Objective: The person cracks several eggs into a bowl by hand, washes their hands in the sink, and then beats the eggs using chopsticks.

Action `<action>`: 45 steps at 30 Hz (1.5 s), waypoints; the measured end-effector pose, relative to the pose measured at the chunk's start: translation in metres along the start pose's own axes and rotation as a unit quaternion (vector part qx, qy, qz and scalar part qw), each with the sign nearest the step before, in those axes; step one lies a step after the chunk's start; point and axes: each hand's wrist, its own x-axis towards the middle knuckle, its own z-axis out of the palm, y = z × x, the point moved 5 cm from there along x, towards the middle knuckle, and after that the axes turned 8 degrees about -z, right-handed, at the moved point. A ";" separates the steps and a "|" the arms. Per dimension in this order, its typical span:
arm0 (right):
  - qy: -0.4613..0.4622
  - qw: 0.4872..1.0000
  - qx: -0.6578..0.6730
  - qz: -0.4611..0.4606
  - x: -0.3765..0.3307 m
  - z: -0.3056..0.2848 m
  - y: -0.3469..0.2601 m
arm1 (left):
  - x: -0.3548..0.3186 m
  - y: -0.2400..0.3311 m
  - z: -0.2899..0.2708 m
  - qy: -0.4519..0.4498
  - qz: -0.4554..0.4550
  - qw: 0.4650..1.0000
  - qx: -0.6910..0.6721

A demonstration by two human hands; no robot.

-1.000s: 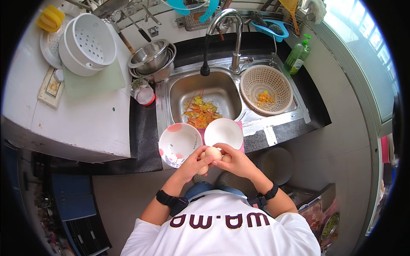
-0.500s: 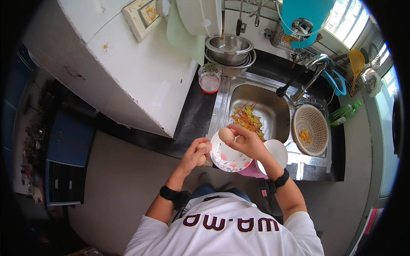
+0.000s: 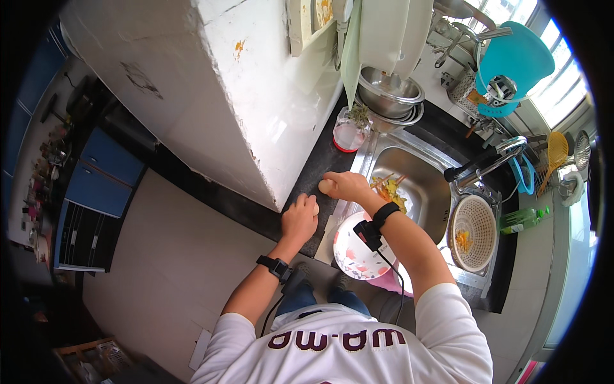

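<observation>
My left hand (image 3: 299, 219) is closed around a pale brown egg (image 3: 316, 209), above the black counter (image 3: 314, 168) to the left of the sink. Just to its right, my right hand (image 3: 349, 186) grips another egg (image 3: 326, 186) over the same counter. Whether either palm hides a further egg cannot be made out. Below my right hand, a white dish with a pink floral pattern (image 3: 358, 256) rests at the counter's front edge. A plain white bowl (image 3: 405, 279) beside it is partly covered by my right forearm.
The steel sink (image 3: 422, 185) holds vegetable peelings (image 3: 387, 191). On its right stands a beige strainer basket (image 3: 474, 224) with orange scraps. A red-based clear container (image 3: 349, 133) and stacked steel bowls (image 3: 391, 96) stand behind. A white wall corner (image 3: 256, 160) juts out at left.
Both hands have moved away from the floral dish to the counter at the left of the sink, carrying eggs. Two eggs showed in each hand before; one shows in each now. The view has turned.
</observation>
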 end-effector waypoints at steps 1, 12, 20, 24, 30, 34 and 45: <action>-0.002 1.000 0.004 0.000 0.001 0.002 0.001 | 0.001 0.001 0.003 -0.001 -0.004 1.000 0.018; 0.003 0.999 0.028 -0.029 -0.012 -0.004 0.012 | 0.005 0.005 0.008 -0.027 -0.011 0.998 0.053; 0.016 0.964 0.252 0.084 -0.044 -0.025 0.040 | 0.003 0.011 0.003 -0.055 -0.006 0.998 0.024; 0.097 0.809 0.557 0.160 -0.092 -0.037 0.039 | 0.003 0.005 0.009 -0.058 -0.010 0.998 0.024; 0.134 0.656 0.739 0.066 -0.153 -0.035 0.023 | 0.005 0.007 0.003 -0.046 -0.003 0.999 -0.007; 0.150 0.548 0.822 0.039 -0.182 -0.038 0.009 | -0.007 0.023 -0.024 0.017 0.020 0.999 -0.044; 0.236 0.533 0.810 0.069 -0.235 -0.010 -0.005 | -0.036 0.084 -0.027 -0.437 -0.194 0.435 -0.763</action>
